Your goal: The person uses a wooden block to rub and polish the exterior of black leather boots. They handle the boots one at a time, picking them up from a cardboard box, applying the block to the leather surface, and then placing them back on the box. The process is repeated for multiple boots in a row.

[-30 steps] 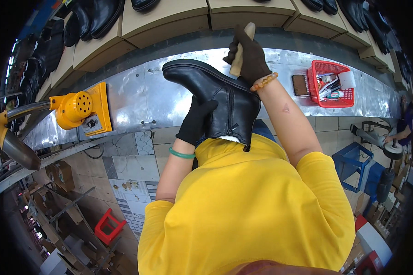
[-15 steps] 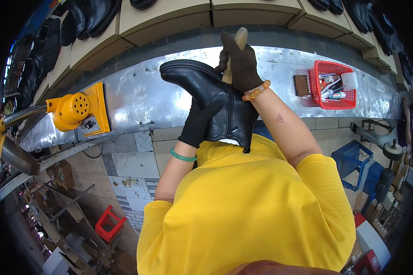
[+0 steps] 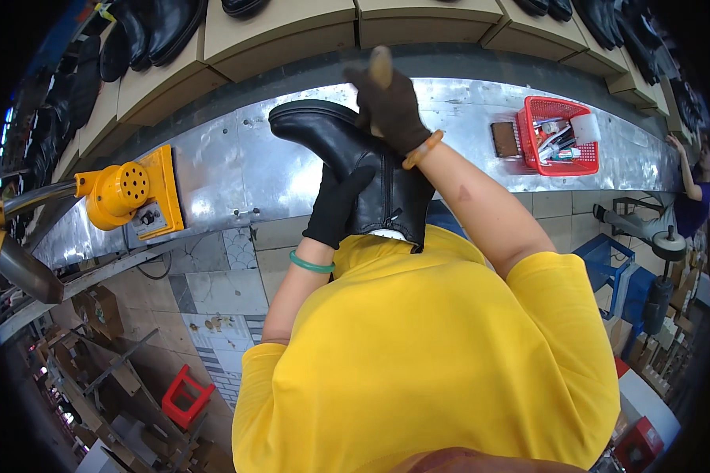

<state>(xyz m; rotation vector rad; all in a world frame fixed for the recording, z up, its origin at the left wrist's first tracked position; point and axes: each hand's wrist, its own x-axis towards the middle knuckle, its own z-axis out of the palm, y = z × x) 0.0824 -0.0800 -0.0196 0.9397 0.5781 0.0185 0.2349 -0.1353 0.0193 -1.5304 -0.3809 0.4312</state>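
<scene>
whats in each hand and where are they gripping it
Left hand grips the black boot by its ankle shaft. Right hand holds a tan tool handle.

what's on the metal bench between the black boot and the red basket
In the head view, a small dark brown rectangular block lies on the shiny metal bench between the black leather boot and the red plastic basket.

Shirt: yellow, short sleeves.
Left hand: black glove, green wristband.
Right hand: dark brown glove, amber bead bracelet.
</scene>
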